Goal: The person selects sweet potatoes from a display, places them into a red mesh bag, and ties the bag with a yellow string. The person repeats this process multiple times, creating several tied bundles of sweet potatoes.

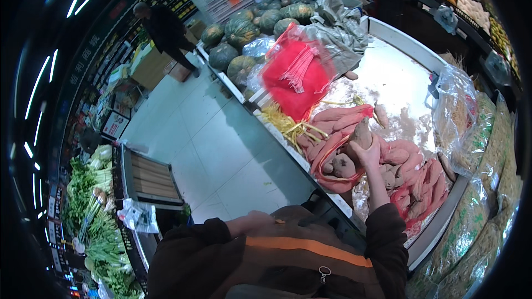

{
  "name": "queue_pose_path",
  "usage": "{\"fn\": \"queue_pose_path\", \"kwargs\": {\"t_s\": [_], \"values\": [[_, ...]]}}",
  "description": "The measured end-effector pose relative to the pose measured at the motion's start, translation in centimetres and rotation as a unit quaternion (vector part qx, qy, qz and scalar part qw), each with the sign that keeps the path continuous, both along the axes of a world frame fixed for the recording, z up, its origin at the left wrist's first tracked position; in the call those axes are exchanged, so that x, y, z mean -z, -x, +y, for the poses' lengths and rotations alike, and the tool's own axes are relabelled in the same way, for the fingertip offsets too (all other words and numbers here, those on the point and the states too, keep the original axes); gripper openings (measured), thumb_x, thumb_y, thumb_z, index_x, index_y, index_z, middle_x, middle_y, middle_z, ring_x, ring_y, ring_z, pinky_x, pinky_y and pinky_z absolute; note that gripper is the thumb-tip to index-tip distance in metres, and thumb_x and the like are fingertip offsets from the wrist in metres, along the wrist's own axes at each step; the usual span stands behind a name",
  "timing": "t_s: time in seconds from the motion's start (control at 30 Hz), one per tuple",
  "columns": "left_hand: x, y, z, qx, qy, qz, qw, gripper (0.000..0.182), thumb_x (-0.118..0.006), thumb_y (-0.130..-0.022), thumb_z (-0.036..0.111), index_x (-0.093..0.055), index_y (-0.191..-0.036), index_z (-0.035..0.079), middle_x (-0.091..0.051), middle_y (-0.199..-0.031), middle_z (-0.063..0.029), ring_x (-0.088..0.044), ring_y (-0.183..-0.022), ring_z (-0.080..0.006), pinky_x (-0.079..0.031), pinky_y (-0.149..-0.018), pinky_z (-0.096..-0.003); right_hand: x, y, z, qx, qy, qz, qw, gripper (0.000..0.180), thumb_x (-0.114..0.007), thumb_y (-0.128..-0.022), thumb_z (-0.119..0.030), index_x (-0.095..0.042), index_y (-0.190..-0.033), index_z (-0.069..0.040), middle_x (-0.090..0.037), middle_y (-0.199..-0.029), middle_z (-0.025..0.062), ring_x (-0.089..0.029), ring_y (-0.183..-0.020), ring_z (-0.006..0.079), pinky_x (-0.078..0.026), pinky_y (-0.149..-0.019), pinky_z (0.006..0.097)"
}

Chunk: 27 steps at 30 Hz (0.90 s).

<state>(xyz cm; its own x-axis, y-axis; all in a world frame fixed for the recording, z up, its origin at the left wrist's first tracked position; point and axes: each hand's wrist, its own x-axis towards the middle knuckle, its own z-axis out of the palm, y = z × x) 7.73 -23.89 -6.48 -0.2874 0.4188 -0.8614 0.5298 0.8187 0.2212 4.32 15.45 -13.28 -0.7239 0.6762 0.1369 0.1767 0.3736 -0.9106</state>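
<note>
My right hand (pixel 368 153) grips a dirt-covered sweet potato (pixel 361 133) above the mouth of an opened red mesh bag (pixel 318 164). More sweet potatoes (pixel 344 166) show inside that mouth. To its right lies another red mesh sack (pixel 419 182) filled with sweet potatoes. My left hand (pixel 253 222) is blurred in front of my dark apron, away from the display bin; its fingers are not clear. Bunched bright red mesh netting (pixel 295 74) with pink strings sits beyond the opened bag.
Green pumpkins (pixel 241 33) fill the bin's far left end, beside a crumpled grey woven sack (pixel 338 33). Yellow straps (pixel 286 126) lie along the near rim (pixel 297 158). Long plastic-wrapped bundles (pixel 469 216) line the right side. A person (pixel 166 33) stands across the tiled aisle (pixel 208 133).
</note>
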Motion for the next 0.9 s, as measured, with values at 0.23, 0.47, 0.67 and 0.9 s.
{"fn": "queue_pose_path", "kwargs": {"t_s": [0.23, 0.47, 0.67, 0.9], "values": [[2.5, -1.1, -1.3, -0.027, -0.143, -0.045, 0.988, 0.046, -0.058, -0.089, 0.040, -0.063, -0.117, 0.004, -0.064, -0.112, -0.0129, -0.058, -0.108, -0.0222, -0.044, -0.090, -0.0332, 0.8, -2.0, -0.2, -0.016, -0.026, -0.025, 0.999, 0.090, -0.076, -0.065, -0.033, -0.036, -0.135, 0.007, -0.047, -0.126, 0.0295, -0.047, -0.117, 0.0401, -0.038, -0.102, 0.0427], [2.3, 2.6, 0.0, -0.215, -0.072, -0.093, 0.970, 0.051, -0.055, -0.089, 0.045, -0.059, -0.122, 0.007, -0.056, -0.127, -0.0120, -0.052, -0.113, -0.0279, -0.042, -0.094, -0.0364, -0.2, -7.1, -1.0, 0.032, 0.169, 0.026, 0.985, 0.068, -0.074, -0.075, -0.015, -0.044, -0.132, 0.007, -0.058, -0.097, 0.0078, -0.057, -0.083, 0.0126, -0.048, -0.074, 0.0256], [0.5, 7.9, -1.5, 0.085, -0.048, -0.033, 0.995, 0.057, -0.048, -0.088, 0.056, -0.055, -0.127, 0.015, -0.056, -0.120, -0.0173, -0.051, -0.113, -0.0357, -0.039, -0.098, -0.0428, -5.8, -19.6, -8.0, -0.054, 0.358, -0.035, 0.932, 0.022, -0.059, -0.090, -0.019, -0.061, -0.102, -0.001, -0.057, -0.078, 0.0005, -0.051, -0.069, 0.0065, -0.042, -0.061, 0.0230], [4.4, 11.9, 0.0, -0.051, 0.045, -0.052, 0.996, 0.069, -0.051, -0.081, 0.058, -0.042, -0.139, 0.022, -0.033, -0.148, -0.0142, -0.034, -0.134, -0.0327, -0.033, -0.105, -0.0455, -2.9, -25.0, -16.9, -0.132, 0.273, -0.354, 0.885, 0.034, -0.045, -0.090, -0.023, -0.062, -0.085, 0.006, -0.064, -0.072, 0.0179, -0.061, -0.068, 0.0272, -0.047, -0.067, 0.0373]]}}
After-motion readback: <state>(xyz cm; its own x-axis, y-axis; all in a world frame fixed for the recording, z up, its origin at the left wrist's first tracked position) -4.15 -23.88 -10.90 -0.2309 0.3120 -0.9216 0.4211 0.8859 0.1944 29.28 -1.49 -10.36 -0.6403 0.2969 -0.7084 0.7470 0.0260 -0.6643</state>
